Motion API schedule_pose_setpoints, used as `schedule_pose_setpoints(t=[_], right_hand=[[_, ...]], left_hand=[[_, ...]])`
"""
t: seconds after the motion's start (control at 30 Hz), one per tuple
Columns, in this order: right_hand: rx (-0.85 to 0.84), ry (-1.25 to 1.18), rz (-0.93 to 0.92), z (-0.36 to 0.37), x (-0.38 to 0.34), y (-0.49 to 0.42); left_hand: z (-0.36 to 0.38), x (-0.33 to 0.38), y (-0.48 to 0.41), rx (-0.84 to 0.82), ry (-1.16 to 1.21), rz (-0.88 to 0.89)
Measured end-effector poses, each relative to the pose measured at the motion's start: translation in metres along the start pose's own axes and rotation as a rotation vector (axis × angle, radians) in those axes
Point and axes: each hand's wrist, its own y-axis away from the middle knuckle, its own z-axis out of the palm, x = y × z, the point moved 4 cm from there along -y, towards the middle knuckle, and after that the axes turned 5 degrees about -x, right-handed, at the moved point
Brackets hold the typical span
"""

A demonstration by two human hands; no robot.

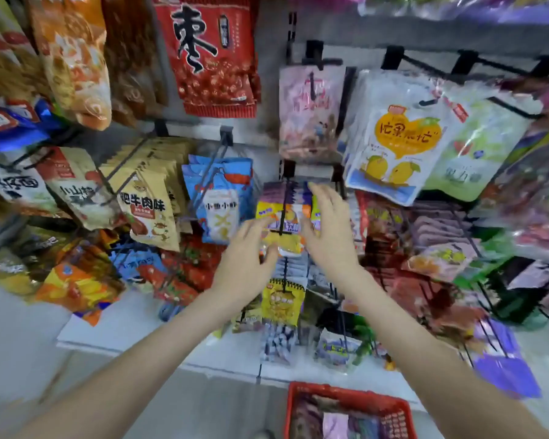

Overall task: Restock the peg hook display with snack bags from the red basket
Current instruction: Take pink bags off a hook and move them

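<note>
At a central peg hook [282,207], the left hand [244,264] pinches a yellow snack bag's [290,240] left edge; the right hand [328,232], fingers straight, touches its right side. The red basket [346,399] sits below.

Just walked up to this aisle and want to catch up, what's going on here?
A person is restocking the peg hook display. Both hands are at a yellow snack bag hanging on a middle hook: the left hand at its left edge, the right hand flat-fingered along its right. Blur hides any grip. The red basket below holds more bags.
</note>
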Motion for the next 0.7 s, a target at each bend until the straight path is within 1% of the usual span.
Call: schedule_pose_setpoints(t=[0.07,0.13,0.27,0.3,0.37,0.43,0.5,0.6,0.67,0.7], right_hand=[[-0.081,-0.046,0.0,0.001,0.019,0.073],[-0.221,-0.058,0.088,0.009,0.058,0.148],[-0.519,-0.115,0.482,0.03,0.178,0.292],[-0.582,-0.117,0.583,0.037,0.208,0.333],[-0.657,-0.082,0.763,0.053,0.264,0.41],[-0.677,-0.064,0.908,0.077,0.318,0.484],[-0.667,-0.048,1.005,0.106,0.369,0.548],[-0.694,-0.027,1.082,0.158,0.44,0.624],[-0.657,-0.051,1.144,0.195,0.486,0.657],[-0.63,-0.091,1.171,0.215,0.507,0.669]], left_hand=[[0.038,-0.002,0.033,-0.016,0.025,-0.022],[0.09,-0.01,0.072,-0.09,0.06,-0.067],[0.202,-0.046,0.151,-0.212,0.169,-0.202],[0.232,-0.059,0.171,-0.269,0.166,-0.243],[0.292,-0.09,0.211,-0.396,0.141,-0.331],[0.356,-0.129,0.247,-0.52,0.12,-0.381],[0.422,-0.171,0.278,-0.619,0.096,-0.396],[0.512,-0.233,0.317,-0.723,0.02,-0.424],[0.568,-0.271,0.332,-0.756,0.032,-0.415],[0.592,-0.291,0.336,-0.747,0.06,-0.43]])
